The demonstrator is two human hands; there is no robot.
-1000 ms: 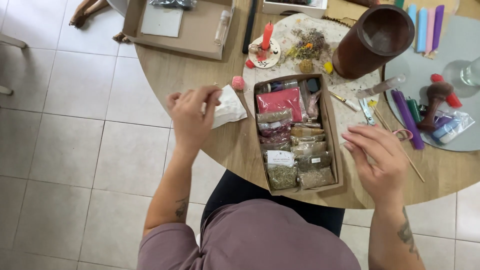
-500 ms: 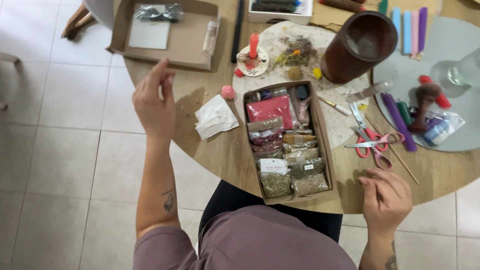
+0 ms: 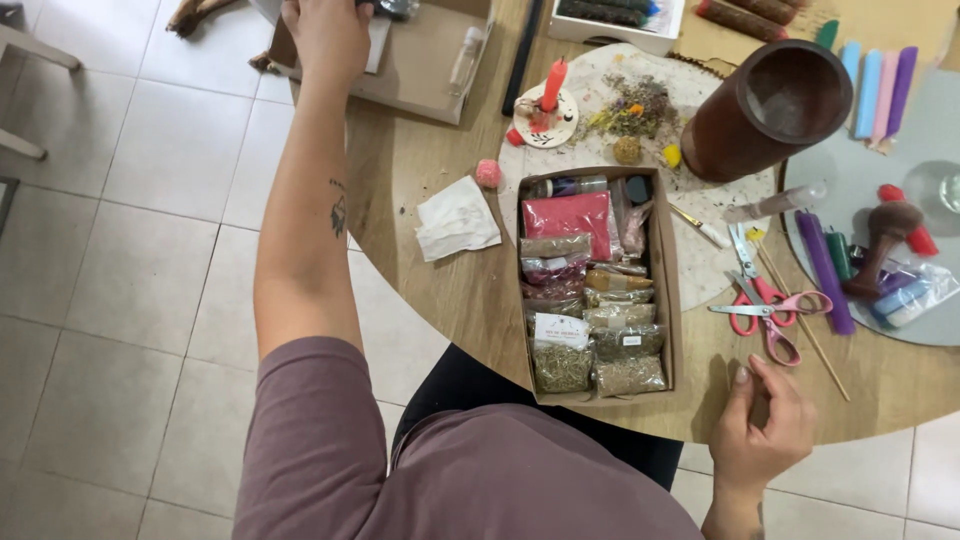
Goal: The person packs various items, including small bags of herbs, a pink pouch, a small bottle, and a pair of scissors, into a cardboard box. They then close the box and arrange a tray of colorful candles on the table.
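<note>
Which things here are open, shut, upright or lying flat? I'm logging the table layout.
Sachet box: open, packed with sachets.
Far box: open; left hand reaching into it.
Brown cylinder: lidless, tilted.
Red candle: upright on its disc, unlit.
Scissors: lying flat, blades slightly apart.
White tissue: crumpled, flat.
Right hand: empty, at table edge.

One head camera is looking steeply down from above the person's chest, facing 12 o'clock across the round desk [image 3: 440, 300]. It is sitting close, taking in floor tiles [image 3: 130, 200] at 9 o'clock.
</note>
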